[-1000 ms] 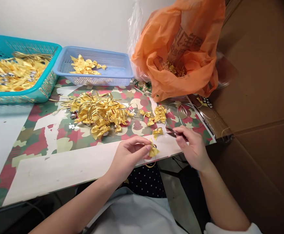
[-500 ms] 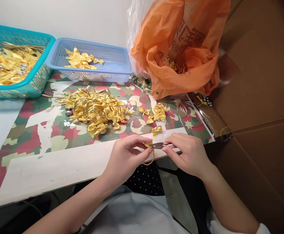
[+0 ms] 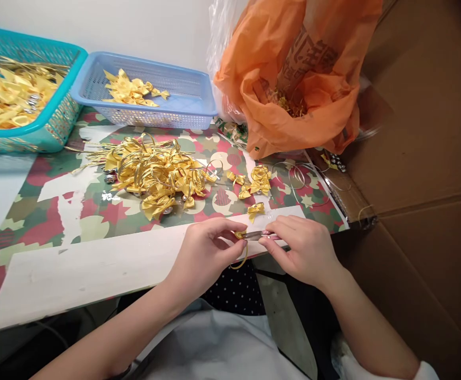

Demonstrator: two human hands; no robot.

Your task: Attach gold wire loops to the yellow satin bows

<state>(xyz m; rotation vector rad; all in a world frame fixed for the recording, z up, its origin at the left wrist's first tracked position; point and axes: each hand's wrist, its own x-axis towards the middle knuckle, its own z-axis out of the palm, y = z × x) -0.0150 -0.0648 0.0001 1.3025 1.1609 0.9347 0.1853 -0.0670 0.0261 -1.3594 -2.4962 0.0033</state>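
Between thumb and fingertips, my left hand (image 3: 204,253) pinches a small yellow ribbon bow (image 3: 240,234); a loop of gold cord hangs below it. My right hand (image 3: 303,248) is closed around a small pointed tool with pink handles, which looks like scissors (image 3: 255,235). The tool's dark tip meets the bow at my left fingertips, and the exact contact is hidden. Just beyond lies a single bow (image 3: 256,210), with several more bows (image 3: 259,182) behind it. Left of these is a heap of yellow bows with gold cords (image 3: 154,171) and silver bells.
A teal basket (image 3: 62,113) of bows stands at the left, beside a blue basket (image 3: 135,113) with some bows. An orange plastic bag (image 3: 293,132) with gold scraps sits at the back right. Cardboard (image 3: 420,132) rises on the right.
The bow has turned slightly in my left fingers, and the tool's tip still rests against it. My right hand has shifted a little left. The view has tilted slightly.
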